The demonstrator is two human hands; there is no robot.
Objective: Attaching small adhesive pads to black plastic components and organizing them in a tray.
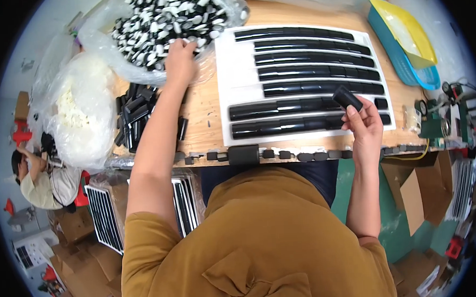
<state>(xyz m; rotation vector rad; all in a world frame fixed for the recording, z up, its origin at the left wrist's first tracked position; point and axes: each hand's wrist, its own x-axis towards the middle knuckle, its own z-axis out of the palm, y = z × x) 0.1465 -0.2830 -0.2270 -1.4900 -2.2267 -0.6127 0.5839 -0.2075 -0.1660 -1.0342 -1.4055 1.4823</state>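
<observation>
My left hand (181,59) reaches into the near edge of a heap of small black and white oval caps (163,24) in a clear plastic bag. Its fingers are bent and drawn together at the caps; what they pinch, if anything, is hidden. In my right hand (365,123) is a short black tube (347,98), tilted, gripped between thumb and fingers. It is raised over the right part of a white tray (237,85) lined with several rows of black tubes (308,58). A loose pile of short black tubes (135,111) lies beside my left forearm.
A clear bag of whitish small pieces (79,105) stands on the left. At the back right are a blue basket (415,76) and a yellow tray (425,55). Small black blocks (243,154) line the table's front edge. A person (43,183) sits far left; cardboard boxes (423,185) stand below.
</observation>
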